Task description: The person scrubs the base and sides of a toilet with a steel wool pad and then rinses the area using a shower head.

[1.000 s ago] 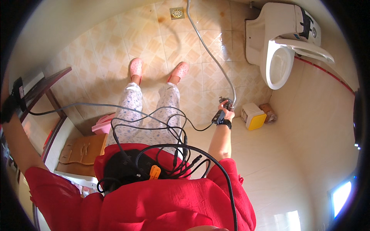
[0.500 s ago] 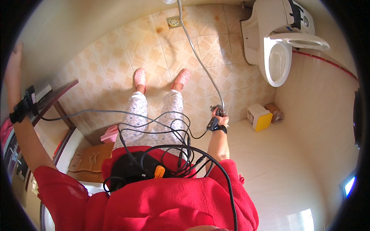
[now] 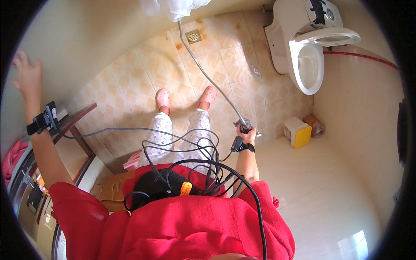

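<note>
Gripping a silver hose [image 3: 232,105] on a sunny bathroom floor

The right hand [image 3: 246,135] is closing around the end of the silver hose, with a grey scrubby wad [image 3: 248,126] bunching up against the fingers. The hose is running over the tan tiles [image 3: 156,65], past the pink clogs [image 3: 163,99], up to a thin white cloth [image 3: 180,8] at the top. The left hand [image 3: 28,76] is reaching far off to the other side, holding nothing and spreading its fingers by the pale wall [image 3: 82,47]; I cannot tell if it is touching. So the two hands are staying well apart.

Black cables [image 3: 190,128] are looping in a tangle before the flowery trousers [image 3: 161,130], getting in the way between the arms. A dark wooden edge [image 3: 82,115] is sticking out just beside the left wrist. A pink thing [image 3: 131,162] is peeking out past the left leg.

On the right, a white and yellow box [image 3: 297,132] is sitting near the right hand, with a small brown package [image 3: 312,120] behind it. The toilet [image 3: 308,69] is standing farther up, showing its open bowl. A square floor drain [image 3: 193,36] is lying near the hose's far end.
</note>
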Demonstrator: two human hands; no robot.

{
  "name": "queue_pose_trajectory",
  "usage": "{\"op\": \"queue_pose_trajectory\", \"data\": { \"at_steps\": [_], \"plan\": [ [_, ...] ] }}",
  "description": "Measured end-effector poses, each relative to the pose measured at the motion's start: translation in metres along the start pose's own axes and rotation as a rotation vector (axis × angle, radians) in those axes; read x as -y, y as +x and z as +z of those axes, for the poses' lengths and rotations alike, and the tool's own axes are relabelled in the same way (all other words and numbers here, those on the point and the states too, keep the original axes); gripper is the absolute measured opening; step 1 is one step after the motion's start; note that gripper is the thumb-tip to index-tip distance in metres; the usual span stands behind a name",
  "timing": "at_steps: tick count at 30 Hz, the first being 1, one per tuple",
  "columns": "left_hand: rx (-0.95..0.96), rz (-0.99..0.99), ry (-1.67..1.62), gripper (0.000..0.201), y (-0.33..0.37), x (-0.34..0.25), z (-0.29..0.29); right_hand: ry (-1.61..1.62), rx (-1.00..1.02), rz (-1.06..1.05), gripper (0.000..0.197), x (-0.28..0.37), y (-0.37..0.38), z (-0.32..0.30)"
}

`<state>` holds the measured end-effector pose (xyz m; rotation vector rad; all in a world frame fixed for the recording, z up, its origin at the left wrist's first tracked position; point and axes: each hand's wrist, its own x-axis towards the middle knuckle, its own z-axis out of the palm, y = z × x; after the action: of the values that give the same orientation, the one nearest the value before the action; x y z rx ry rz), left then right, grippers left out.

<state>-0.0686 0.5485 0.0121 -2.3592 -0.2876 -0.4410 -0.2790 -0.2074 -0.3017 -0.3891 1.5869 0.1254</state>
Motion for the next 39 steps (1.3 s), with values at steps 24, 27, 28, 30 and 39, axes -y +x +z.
{"op": "queue_pose_trajectory", "data": {
  "at_steps": [24,27,28,30,39],
  "plan": [
    [0.009,-0.232,-0.389,0.071,0.009,0.003,-0.056,0.235,0.298,-0.190,0.029,0.057,-0.171,0.094],
    [0.057,-0.239,-0.378,0.072,0.008,0.010,-0.061,0.230,0.343,-0.195,0.030,0.058,-0.196,0.115],
    [0.099,-0.236,-0.371,0.071,0.009,0.011,-0.066,0.235,0.359,-0.187,0.030,0.058,-0.201,0.118],
    [0.135,-0.238,-0.364,0.071,0.009,0.016,-0.073,0.243,0.390,-0.172,0.031,0.060,-0.210,0.126],
    [0.251,-0.258,-0.304,0.071,0.009,0.025,-0.088,0.259,0.440,-0.223,0.028,0.066,-0.255,0.152]
  ]
}}
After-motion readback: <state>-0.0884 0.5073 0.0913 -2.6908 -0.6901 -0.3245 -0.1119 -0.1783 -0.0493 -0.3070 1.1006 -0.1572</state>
